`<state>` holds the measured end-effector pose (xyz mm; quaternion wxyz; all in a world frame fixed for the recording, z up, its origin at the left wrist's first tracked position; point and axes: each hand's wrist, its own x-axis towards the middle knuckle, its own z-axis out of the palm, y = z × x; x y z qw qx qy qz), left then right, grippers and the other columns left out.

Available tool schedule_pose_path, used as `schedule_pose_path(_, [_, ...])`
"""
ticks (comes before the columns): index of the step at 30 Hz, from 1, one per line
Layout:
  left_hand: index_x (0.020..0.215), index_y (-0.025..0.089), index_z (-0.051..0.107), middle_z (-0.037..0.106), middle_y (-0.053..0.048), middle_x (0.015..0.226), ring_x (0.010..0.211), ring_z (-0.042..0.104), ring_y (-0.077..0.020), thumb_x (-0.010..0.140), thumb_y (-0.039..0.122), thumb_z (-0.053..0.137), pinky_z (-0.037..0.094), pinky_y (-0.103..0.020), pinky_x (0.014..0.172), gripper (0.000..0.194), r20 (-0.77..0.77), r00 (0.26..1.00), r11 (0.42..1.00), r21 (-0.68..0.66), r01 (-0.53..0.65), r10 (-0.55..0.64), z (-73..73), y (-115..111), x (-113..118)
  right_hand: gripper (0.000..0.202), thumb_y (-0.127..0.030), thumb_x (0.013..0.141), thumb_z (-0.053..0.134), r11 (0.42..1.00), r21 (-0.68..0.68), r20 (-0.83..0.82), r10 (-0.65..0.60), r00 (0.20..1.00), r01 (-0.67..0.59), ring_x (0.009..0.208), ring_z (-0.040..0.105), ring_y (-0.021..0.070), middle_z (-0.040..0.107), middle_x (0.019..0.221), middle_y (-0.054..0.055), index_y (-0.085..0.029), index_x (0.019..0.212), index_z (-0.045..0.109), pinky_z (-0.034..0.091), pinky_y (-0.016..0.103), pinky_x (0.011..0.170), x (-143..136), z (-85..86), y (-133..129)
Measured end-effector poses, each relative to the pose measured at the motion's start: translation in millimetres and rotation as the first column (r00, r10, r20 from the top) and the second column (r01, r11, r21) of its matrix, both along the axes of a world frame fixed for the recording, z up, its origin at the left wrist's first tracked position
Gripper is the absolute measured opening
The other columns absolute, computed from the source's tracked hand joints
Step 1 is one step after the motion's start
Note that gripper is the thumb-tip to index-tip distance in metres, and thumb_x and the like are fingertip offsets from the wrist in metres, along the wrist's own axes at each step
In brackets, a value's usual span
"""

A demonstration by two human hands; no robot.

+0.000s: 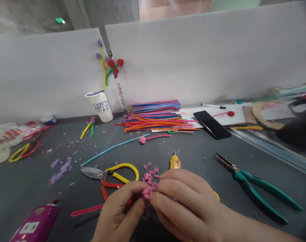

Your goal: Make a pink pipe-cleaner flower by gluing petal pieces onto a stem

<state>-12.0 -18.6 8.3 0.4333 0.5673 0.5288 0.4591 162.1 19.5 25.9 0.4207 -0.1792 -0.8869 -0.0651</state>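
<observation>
My left hand (124, 210) pinches a small pink pipe-cleaner flower (146, 193) between thumb and forefinger. Its fuzzy pink stem (87, 210) seems to run out behind that hand to the left. Closed at the flower's right side is my right hand (187, 201), its fingertips pressed against the pink head; any small piece within them is hidden. Just beyond the fingers lie several cut pink bits (149, 176). A yellow hot glue gun (175, 162) is partly covered by my right hand. Scissors (110, 174) with yellow and red handles lie open beside my left hand.
Green-handled pliers (254, 188) lie at right, near a black phone (211, 124). Behind are bundled pipe cleaners (155, 121), a finished pink stem (155, 137), a blue pipe cleaner (115, 147) and a white cup (101, 107). A purple box (35, 223) sits front left.
</observation>
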Motion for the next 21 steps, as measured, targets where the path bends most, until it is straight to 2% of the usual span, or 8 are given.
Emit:
schedule_pose_path(6, [0.077, 0.025, 0.073, 0.071, -0.002, 0.074, 0.069, 0.062, -0.0176, 0.079, 0.03, 0.063, 0.049, -0.024, 0.067, 0.011, -0.011, 1.0, 1.0, 0.017, -0.014, 0.015, -1.1, 0.2, -1.3, 0.013, -0.007, 0.086, 0.053, 0.992, -0.129, -0.086, -0.021, 0.996, 0.01, 0.066, 0.059, 0.0154, 0.067, 0.073, 0.006, -0.013, 0.086, 0.064, 0.054, 0.029, 0.066, -1.4, -2.8, -1.6])
schedule_pose_path(10, [0.076, 0.026, 0.072, 0.072, 0.001, 0.071, 0.069, 0.063, -0.0158, 0.081, 0.027, 0.062, 0.048, -0.021, 0.067, 0.011, -0.005, 1.0, 0.998, 0.056, -0.014, 0.014, -0.9, 0.9, -0.4, 0.012, -0.006, 0.083, 0.054, 0.943, -0.327, -0.221, -0.015, 0.975, -0.059, 0.069, 0.057, 0.013, 0.062, 0.078, 0.005, -0.014, 0.086, 0.061, 0.051, 0.024, 0.063, -1.6, 2.5, -0.3])
schedule_pose_path(12, [0.077, 0.027, 0.072, 0.072, 0.003, 0.069, 0.067, 0.063, -0.0142, 0.081, 0.026, 0.062, 0.048, -0.019, 0.065, 0.011, 0.023, 1.0, 0.997, 0.074, 0.001, -0.002, -1.9, 1.3, -0.1, 0.013, -0.004, 0.082, 0.053, 0.922, -0.375, -0.255, -0.008, 0.967, -0.091, 0.069, 0.056, 0.0122, 0.061, 0.078, 0.005, -0.013, 0.086, 0.061, 0.051, 0.022, 0.063, -1.0, 4.5, 0.5])
schedule_pose_path(16, [0.079, 0.028, 0.072, 0.071, 0.005, 0.07, 0.068, 0.063, -0.012, 0.081, 0.022, 0.062, 0.047, -0.016, 0.066, 0.012, 0.065, 0.998, 0.99, 0.139, 0.01, -0.019, -5.4, 2.0, -0.4, 0.013, -0.003, 0.08, 0.056, 0.945, -0.312, -0.236, 0.025, 0.971, -0.1, 0.069, 0.055, 0.0134, 0.062, 0.078, 0.007, -0.011, 0.086, 0.063, 0.05, 0.024, 0.063, -2.1, 2.3, 0.7])
schedule_pose_path(21, [0.078, 0.027, 0.07, 0.069, 0.006, 0.07, 0.065, 0.06, -0.011, 0.08, 0.02, 0.061, 0.047, -0.016, 0.063, 0.012, 0.031, 1.0, 0.988, 0.153, 0.0, -0.005, -7.5, 1.9, -1.7, 0.01, -0.003, 0.08, 0.057, 0.979, -0.2, -0.185, 0.0, 0.983, -0.038, 0.066, 0.054, 0.014, 0.064, 0.075, 0.006, -0.011, 0.084, 0.064, 0.049, 0.026, 0.065, -4.5, -3.2, -0.3])
